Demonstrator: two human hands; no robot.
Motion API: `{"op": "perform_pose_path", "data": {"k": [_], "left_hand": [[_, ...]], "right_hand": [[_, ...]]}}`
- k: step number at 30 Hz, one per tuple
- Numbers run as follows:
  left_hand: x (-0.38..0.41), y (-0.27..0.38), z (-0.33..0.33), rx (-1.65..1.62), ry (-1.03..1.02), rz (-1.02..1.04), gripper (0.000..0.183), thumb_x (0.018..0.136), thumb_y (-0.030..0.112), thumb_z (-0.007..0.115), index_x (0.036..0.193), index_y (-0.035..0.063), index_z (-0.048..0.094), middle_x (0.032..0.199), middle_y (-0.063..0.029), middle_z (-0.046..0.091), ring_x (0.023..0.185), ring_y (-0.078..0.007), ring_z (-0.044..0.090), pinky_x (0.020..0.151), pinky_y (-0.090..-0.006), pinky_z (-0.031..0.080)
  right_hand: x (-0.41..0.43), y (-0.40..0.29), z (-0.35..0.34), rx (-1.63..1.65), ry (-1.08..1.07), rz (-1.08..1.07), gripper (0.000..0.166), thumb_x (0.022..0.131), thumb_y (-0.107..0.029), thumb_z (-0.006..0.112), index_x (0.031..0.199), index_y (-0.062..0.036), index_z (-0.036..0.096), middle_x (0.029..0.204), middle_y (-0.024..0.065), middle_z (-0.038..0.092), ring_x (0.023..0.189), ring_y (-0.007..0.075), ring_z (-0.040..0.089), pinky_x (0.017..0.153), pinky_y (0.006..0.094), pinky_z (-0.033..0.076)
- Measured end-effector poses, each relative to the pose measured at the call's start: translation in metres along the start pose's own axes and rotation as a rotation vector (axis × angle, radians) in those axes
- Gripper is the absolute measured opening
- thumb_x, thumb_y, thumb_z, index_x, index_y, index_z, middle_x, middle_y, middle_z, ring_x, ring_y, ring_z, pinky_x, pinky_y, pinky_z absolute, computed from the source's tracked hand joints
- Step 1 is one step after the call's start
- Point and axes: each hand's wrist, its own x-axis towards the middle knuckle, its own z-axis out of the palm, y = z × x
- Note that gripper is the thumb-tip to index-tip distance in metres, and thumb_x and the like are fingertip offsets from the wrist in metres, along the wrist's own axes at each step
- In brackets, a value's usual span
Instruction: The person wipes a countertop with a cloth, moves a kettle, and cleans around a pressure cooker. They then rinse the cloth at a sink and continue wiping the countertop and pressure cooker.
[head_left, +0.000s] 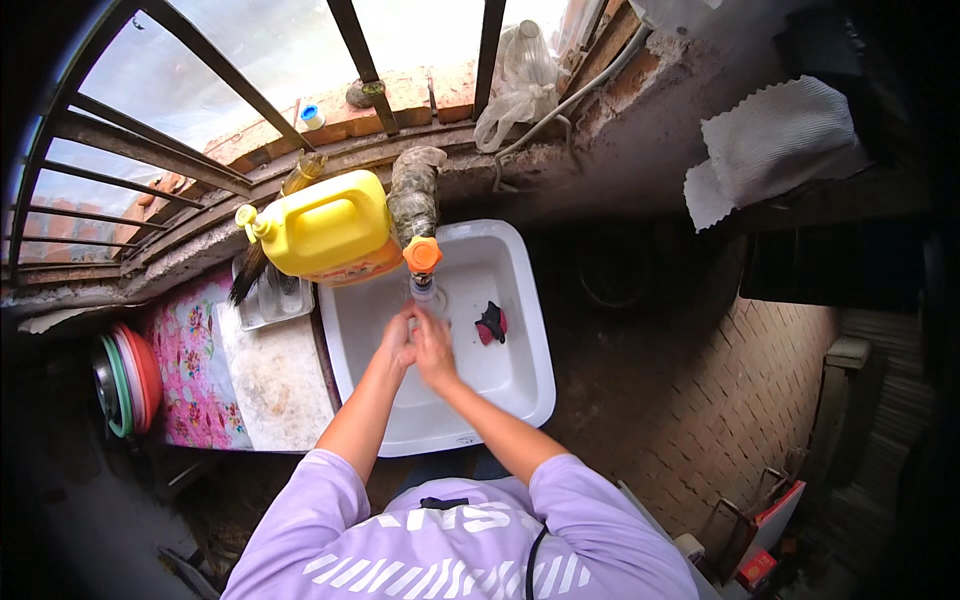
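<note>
My left hand (397, 337) and my right hand (433, 343) are together under a tap with an orange handle (422, 255), over a white plastic basin (536, 345). Their fingers touch near the spout and are slightly blurred, so I cannot tell whether anything is between them. In the basin, right of my hands, lies a small black and dark red cloth item (491, 324). A yellow jug with a pump top (330, 225) stands left of the tap, above the basin's back left corner. Wrapping covers the pipe (415, 191) behind the tap.
Left of the basin are a whitish stained board (277, 382), a clear plastic tray (277, 304), a brush (251, 270) and a floral cloth (195, 360). Stacked colored basins (139, 379) stand at the far left. Window bars (360, 52) and a plastic bag (525, 90) are at the back.
</note>
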Motion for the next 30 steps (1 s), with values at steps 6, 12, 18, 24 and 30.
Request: {"op": "perform_pose_path", "data": {"k": [6,12,18,24,30], "left_hand": [[-0.019,0.0,0.003,0.193,0.353,0.209,0.031,0.098,0.013,0.03,0.126,0.0059,0.04,0.123,-0.0142,0.052,0.107,-0.0276,0.057,0.087,-0.0424,0.051],[-0.047,0.02,-0.006,0.344,0.446,0.17,0.036,0.091,0.001,0.033,0.125,0.0103,0.041,0.118,-0.0125,0.055,0.105,-0.0274,0.059,0.084,-0.0449,0.053],[-0.048,0.008,0.0,0.309,0.499,0.158,0.034,0.085,0.0,0.043,0.118,0.0105,0.044,0.11,-0.0113,0.059,0.098,-0.0261,0.061,0.079,-0.0429,0.054],[-0.057,0.0,0.002,0.332,0.477,0.121,0.027,0.092,0.007,0.041,0.119,0.0108,0.043,0.109,-0.0113,0.058,0.096,-0.0262,0.061,0.08,-0.0462,0.053],[-0.055,-0.007,-0.006,0.317,0.455,0.081,0.028,0.092,0.008,0.042,0.12,0.0107,0.046,0.106,-0.0094,0.06,0.097,-0.0243,0.061,0.08,-0.0459,0.053]], "right_hand": [[0.012,0.125,-0.04,-0.565,-0.17,0.741,0.025,0.087,-0.019,0.052,0.109,-0.0075,0.052,0.115,0.0157,0.053,0.108,0.0351,0.051,0.089,0.0468,0.044],[-0.013,0.145,-0.042,-0.495,-0.158,0.8,0.018,0.082,-0.015,0.061,0.095,-0.0061,0.054,0.101,0.016,0.056,0.096,0.0362,0.056,0.081,0.0466,0.046],[0.018,0.129,-0.027,0.093,-0.23,0.471,0.013,0.084,-0.009,0.058,0.091,-0.0044,0.048,0.085,0.0097,0.055,0.077,0.0245,0.056,0.067,0.0373,0.046],[0.064,0.041,-0.058,0.998,-0.353,0.95,0.018,0.09,-0.012,0.054,0.107,-0.0075,0.052,0.092,0.0031,0.058,0.075,0.0108,0.052,0.072,0.0284,0.049],[0.077,0.005,-0.077,1.16,-0.484,0.905,0.016,0.089,-0.015,0.056,0.105,-0.0124,0.055,0.096,-0.0007,0.059,0.085,0.0103,0.052,0.079,0.028,0.043]]}}
